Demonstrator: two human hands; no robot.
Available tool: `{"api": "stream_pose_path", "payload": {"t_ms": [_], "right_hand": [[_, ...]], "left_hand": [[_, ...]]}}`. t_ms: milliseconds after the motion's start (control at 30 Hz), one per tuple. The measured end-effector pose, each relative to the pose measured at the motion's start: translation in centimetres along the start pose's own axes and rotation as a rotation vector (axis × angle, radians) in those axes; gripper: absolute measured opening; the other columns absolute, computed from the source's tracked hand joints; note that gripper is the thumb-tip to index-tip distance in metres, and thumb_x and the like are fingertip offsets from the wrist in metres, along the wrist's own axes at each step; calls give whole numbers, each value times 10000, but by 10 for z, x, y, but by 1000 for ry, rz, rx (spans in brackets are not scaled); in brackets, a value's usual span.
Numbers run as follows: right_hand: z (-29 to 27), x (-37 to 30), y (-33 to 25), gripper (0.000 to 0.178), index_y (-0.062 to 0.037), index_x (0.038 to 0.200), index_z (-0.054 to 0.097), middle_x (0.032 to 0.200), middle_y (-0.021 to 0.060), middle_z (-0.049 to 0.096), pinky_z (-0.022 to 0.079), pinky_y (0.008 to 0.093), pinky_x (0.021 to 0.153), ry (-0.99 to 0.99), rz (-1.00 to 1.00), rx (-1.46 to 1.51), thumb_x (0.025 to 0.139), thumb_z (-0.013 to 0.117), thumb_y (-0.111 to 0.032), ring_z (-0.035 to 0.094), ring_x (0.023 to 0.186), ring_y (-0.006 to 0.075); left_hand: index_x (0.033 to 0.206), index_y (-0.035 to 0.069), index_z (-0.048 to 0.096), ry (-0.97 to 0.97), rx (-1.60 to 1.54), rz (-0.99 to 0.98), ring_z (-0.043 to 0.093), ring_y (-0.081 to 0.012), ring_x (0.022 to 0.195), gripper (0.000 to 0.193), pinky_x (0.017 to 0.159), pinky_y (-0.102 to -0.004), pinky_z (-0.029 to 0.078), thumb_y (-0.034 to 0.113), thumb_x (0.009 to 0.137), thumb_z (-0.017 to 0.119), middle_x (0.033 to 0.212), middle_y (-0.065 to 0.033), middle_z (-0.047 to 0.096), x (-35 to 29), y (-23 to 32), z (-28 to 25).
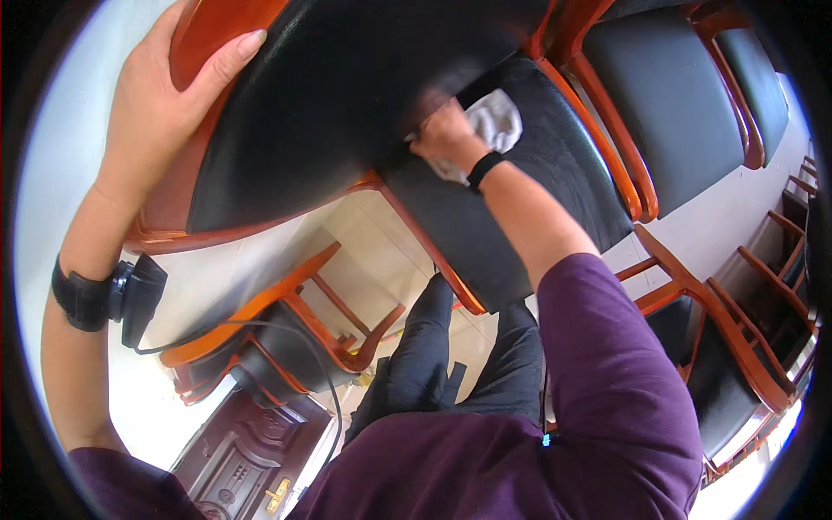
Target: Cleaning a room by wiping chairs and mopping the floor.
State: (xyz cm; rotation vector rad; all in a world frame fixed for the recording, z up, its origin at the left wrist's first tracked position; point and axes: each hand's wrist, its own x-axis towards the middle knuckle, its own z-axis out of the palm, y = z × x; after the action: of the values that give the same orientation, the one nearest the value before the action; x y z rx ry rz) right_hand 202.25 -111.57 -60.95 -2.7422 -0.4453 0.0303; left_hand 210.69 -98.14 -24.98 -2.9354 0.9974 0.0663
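My left hand (178, 95) grips the reddish-brown wooden frame (227, 24) of a chair at the upper left. Its thumb lies along the near side; the other fingers are hidden behind the wood. A large black padded panel (321, 113) fills this frame. My right hand (449, 134), slightly blurred, has its fingers closed on a white-grey cloth (496, 120). The crumpled cloth lies over the black seat (555, 156), where the seat meets the padded panel. A black band circles my right wrist.
More black-seated wooden chairs (663, 104) stand in a row at the upper right. Others (719, 347) stand at the lower right. Another chair (277, 338) is at the lower left, near a dark carved door (251, 459). A black cable runs from the device (139, 290) on my left forearm.
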Motion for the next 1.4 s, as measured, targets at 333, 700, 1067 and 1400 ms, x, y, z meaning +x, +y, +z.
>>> {"api": "stream_pose_path", "payload": {"t_ms": [333, 700, 1067, 1400], "right_hand": [[25, -26, -60, 335, -96, 947, 628, 1085, 47, 517, 194, 388, 1008, -90, -105, 126, 679, 538, -274, 381, 1133, 232], [-73, -84, 194, 247, -55, 878, 628, 1048, 101, 529, 428, 403, 767, 28, 709, -149, 746, 544, -247, 501, 966, 283], [-62, -37, 126, 451, -91, 1094, 533, 1171, 101, 436, 397, 349, 881, -16, 397, -171, 698, 577, -303, 436, 1068, 279], [-54, -119, 29, 301, -109, 923, 594, 1082, 124, 427, 462, 424, 716, -8, 511, -38, 653, 592, -244, 449, 986, 292]], "left_hand": [[1030, 20, 526, 51, -20, -52, 570, -246, 880, 465, 789, -301, 428, 404, 772, 576, 968, -135, 596, 4, 15, -3], [1037, 7, 515, 58, -63, -35, 571, -250, 875, 484, 790, -301, 427, 414, 779, 566, 964, -147, 594, 2, 14, -2], [1092, 17, 509, 34, 39, 37, 567, -245, 914, 571, 820, -314, 425, 493, 779, 530, 1020, -157, 573, 3, -1, 1], [1064, 2, 510, 61, 58, -10, 563, -276, 900, 558, 814, -331, 419, 467, 759, 550, 980, -179, 572, -1, 23, -17]]}}
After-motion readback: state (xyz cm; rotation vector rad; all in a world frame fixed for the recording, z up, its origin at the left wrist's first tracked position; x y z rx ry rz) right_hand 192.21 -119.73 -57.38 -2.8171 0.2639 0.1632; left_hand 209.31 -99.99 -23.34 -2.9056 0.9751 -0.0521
